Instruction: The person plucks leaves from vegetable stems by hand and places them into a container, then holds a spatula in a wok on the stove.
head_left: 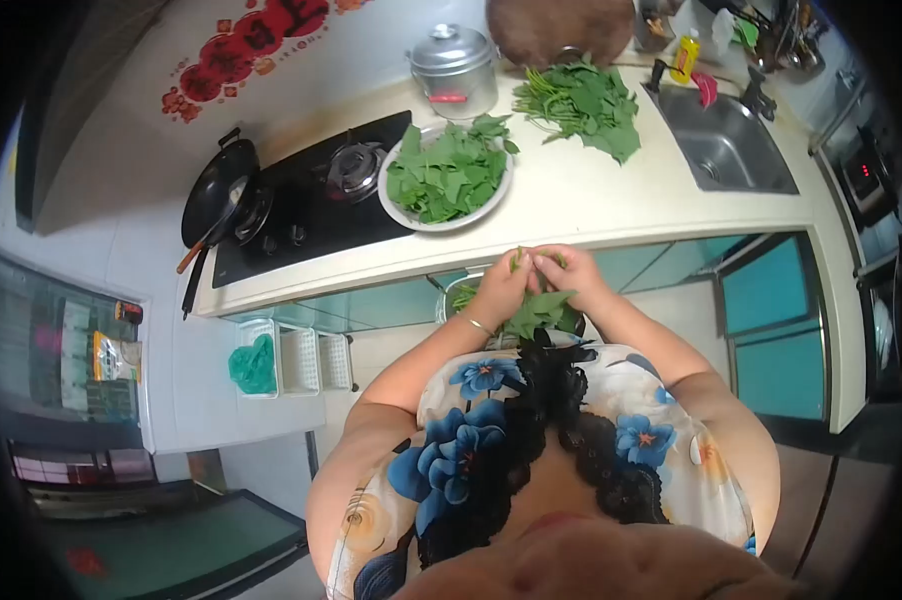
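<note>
Both my hands meet in front of my chest, just short of the counter's front edge. My left hand (pixel 504 285) has its fingers closed on a green leafy stem, and my right hand (pixel 568 272) pinches the same greens beside it. Leaves of this sprig (pixel 541 313) hang below my fingers. Beyond my hands on the counter, a round bowl (pixel 395 212) is heaped with loose green leaves (pixel 449 178). A bunch of leafy greens (pixel 596 108) with long stems lies further back to the right. Under my left wrist shows part of a white bin (pixel 445 304) with green stems in it.
A black gas stove (pixel 311 215) carries a wok (pixel 216 185) at the left. Behind the bowl stands a lidded metal pot (pixel 454 75), near a round brown board (pixel 561 30). A steel sink (pixel 726 145) and a yellow bottle (pixel 685 57) are at the right. White baskets (pixel 299 360) stand lower left.
</note>
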A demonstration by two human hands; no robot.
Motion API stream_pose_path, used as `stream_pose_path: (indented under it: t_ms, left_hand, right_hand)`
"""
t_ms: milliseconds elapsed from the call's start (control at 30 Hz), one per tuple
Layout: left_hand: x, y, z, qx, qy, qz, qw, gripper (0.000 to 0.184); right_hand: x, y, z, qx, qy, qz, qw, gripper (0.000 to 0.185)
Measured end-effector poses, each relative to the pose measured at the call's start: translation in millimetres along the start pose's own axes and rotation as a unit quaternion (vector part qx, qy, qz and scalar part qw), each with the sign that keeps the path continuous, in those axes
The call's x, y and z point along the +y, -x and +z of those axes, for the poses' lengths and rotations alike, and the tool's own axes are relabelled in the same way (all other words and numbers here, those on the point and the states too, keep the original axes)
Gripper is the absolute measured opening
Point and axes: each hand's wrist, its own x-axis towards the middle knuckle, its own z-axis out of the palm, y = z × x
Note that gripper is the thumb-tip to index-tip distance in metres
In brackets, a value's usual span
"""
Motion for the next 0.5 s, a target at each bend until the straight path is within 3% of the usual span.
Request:
stream_pose_path:
  t_ms: [67, 100, 167, 267, 300, 333, 367, 433, 500]
  left_hand:
    - [-2.4, -8.8, 2.1, -0.015, -0.047, -0.063, 0.997, 0.026]
    - [11.0, 11.7, -22.5, -0.011, -0.054, -0.075, 0.996, 0.026]
    - [16.4, -2.0, -40.4, 0.066, -0.206, -0.051, 0.975, 0.025]
    - [64.5, -24.9, -74.1, 0.204, -0.263, 0.105, 0.937, 0.027]
    - [89.4, -33.4, -85.6, 0.210, -0.274, 0.056, 0.937, 0.027]
    - [108.4, -41.6, -95.7, 0.208, -0.312, 0.141, 0.916, 0.027]
    - [129.9, -49.9, -101.2, 0.208, -0.350, 0.170, 0.897, 0.028]
    - [145.0, -79.3, -115.2, 0.225, -0.396, 0.160, 0.876, 0.030]
    - [156.7, -101.8, -123.3, 0.144, -0.425, 0.103, 0.888, 0.046]
  right_hand:
    - [9.4, -3.8, -11.8, 0.018, 0.029, -0.092, 0.995, 0.021]
    - [10.3, 4.0, 18.1, 0.014, 0.016, -0.086, 0.996, 0.021]
    - [13.8, 1.1, 14.2, 0.065, -0.010, -0.066, 0.996, 0.018]
    - [3.8, 7.6, 2.8, 0.069, -0.007, -0.014, 0.997, 0.018]
    - [4.0, 9.6, -0.7, 0.067, -0.003, -0.017, 0.998, 0.018]
    - [5.6, 11.3, -3.9, 0.070, -0.008, -0.018, 0.997, 0.019]
    - [6.0, 12.9, -6.0, 0.073, -0.013, -0.019, 0.997, 0.020]
    - [4.9, 18.0, -8.3, 0.075, -0.004, -0.024, 0.997, 0.020]
    - [6.8, 23.7, -9.8, 0.091, -0.014, -0.020, 0.996, 0.020]
